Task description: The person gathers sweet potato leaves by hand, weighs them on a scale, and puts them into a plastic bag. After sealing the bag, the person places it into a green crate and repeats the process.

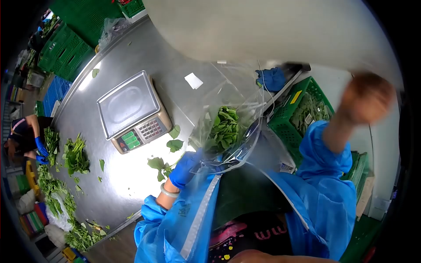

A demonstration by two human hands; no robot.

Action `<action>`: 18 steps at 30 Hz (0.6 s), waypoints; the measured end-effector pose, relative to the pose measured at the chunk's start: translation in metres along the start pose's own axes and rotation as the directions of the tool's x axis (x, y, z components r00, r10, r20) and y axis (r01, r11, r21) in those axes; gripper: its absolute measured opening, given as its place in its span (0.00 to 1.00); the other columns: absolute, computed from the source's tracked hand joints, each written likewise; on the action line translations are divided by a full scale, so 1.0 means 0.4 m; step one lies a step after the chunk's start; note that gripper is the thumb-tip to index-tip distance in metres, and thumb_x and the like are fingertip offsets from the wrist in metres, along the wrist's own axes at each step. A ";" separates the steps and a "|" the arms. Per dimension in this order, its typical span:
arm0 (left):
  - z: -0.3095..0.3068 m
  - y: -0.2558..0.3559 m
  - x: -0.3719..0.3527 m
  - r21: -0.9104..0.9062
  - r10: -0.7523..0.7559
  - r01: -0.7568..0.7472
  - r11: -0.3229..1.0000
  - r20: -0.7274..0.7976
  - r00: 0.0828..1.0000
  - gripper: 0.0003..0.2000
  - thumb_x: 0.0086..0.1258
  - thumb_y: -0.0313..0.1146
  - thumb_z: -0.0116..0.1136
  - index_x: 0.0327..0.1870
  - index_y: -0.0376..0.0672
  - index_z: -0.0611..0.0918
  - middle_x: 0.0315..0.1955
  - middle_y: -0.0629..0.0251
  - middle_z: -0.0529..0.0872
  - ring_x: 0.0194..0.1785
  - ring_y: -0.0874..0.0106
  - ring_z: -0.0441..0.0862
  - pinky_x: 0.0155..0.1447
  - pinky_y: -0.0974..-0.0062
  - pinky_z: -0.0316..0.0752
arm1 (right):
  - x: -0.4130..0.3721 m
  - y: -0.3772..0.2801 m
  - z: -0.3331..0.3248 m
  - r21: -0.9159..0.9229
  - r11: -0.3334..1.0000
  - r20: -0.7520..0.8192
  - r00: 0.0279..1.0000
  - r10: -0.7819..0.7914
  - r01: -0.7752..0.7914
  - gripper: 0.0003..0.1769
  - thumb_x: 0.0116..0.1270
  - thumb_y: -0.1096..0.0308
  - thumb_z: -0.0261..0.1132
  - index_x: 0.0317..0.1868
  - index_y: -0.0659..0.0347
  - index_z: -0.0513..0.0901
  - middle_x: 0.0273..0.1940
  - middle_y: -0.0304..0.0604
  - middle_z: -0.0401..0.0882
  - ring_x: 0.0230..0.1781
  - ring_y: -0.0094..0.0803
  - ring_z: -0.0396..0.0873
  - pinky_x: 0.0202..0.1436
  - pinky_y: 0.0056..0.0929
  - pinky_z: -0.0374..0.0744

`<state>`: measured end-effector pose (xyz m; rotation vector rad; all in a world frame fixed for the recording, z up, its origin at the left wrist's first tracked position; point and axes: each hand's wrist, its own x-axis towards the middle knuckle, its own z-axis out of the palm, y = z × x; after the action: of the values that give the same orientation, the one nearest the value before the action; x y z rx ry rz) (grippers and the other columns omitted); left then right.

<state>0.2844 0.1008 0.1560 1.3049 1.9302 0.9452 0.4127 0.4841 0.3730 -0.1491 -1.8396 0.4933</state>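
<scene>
My left hand [185,170], in a blue glove, is closed on the edge of a clear plastic bag [251,147] in front of my body. Inside the bag lies a bundle of green leafy vegetables [225,128]. Raised at the far right, my bare right hand [367,98] is blurred by motion beside a large pale surface [280,30]; its fingers are smeared. Loose leaves [160,166] rest on the steel table [175,105] just left of the gloved hand.
A weighing scale [133,109] stands on the table, near a white paper slip [193,80]. Bunches of greens [76,154] lie along the left, where another person's gloved hand [41,147] touches some. A green crate [289,107] of leaves is at right, beside a blue cloth [270,79].
</scene>
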 end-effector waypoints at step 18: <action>-0.128 0.004 0.001 -0.942 -0.175 -0.300 0.150 -0.324 0.930 0.14 0.76 0.40 0.52 0.45 0.35 0.80 0.43 0.54 0.86 0.48 0.59 0.83 0.64 0.60 0.71 | -0.368 0.080 0.274 0.410 0.250 0.768 0.480 0.425 -0.877 0.10 0.62 0.70 0.66 0.41 0.66 0.86 0.41 0.45 0.86 0.43 0.29 0.82 0.52 0.26 0.76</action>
<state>0.2439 0.0906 0.1855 0.3249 0.8608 2.1289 0.3533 0.4342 0.2036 -0.2504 -1.7723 2.1833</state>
